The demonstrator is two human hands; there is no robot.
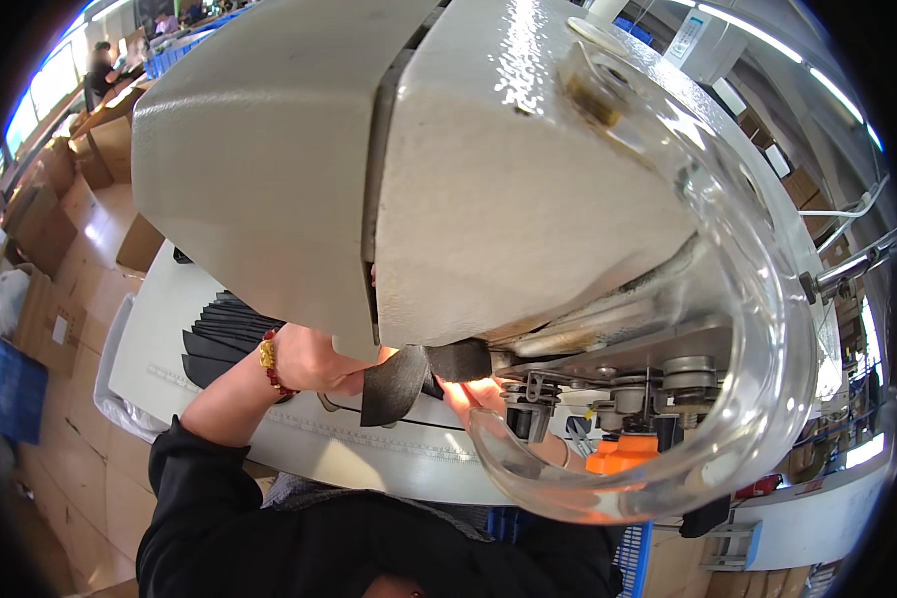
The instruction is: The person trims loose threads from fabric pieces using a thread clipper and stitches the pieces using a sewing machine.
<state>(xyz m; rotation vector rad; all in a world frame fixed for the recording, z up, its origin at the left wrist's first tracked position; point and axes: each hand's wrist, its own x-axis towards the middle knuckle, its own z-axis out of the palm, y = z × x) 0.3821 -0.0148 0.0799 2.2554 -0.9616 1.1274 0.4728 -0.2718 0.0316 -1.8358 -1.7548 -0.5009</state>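
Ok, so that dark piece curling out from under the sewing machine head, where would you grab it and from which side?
Take the dark piece by its free, drooping end, probably from the left, where the left hand already sits. That end hangs clear over the white table, while its other end lies tucked under the sewing machine head beside the right hand, leaving little room.

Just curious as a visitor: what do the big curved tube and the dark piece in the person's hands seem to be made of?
The curved tube looks like clear, glossy plastic: you see through it and it shows bright highlights. The dark piece, pinched between the left hand and right hand, looks like matte black leather or stiff fabric; which, I cannot tell.
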